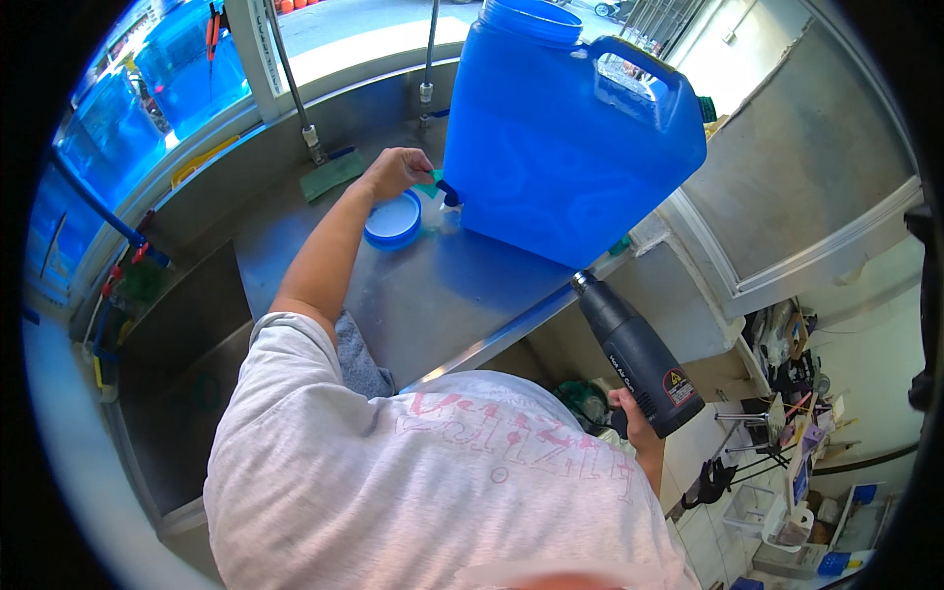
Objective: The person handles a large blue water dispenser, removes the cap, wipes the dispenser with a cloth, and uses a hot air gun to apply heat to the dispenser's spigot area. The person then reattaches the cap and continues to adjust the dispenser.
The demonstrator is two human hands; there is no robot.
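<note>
Left hand (396, 170) is pinching a small green piece (434, 178), apparently for fine control, beside the blue jug (560, 147) standing on the steel counter (364, 300), while right hand (639, 425) is gripping the dark heat gun (634, 349), presumably so its nozzle (583, 281) is facing the jug.

Blue jerrycan (570, 147) on steel counter (423, 305), both hands engaged.
Left hand (398, 172) pinches a small green item (436, 179) beside the can's lower left edge; right hand (639, 423) grips a black heat gun (634, 349), nozzle (582, 280) near the can's bottom edge. Round blue lid (393, 222) lies on the counter nearby.
</note>
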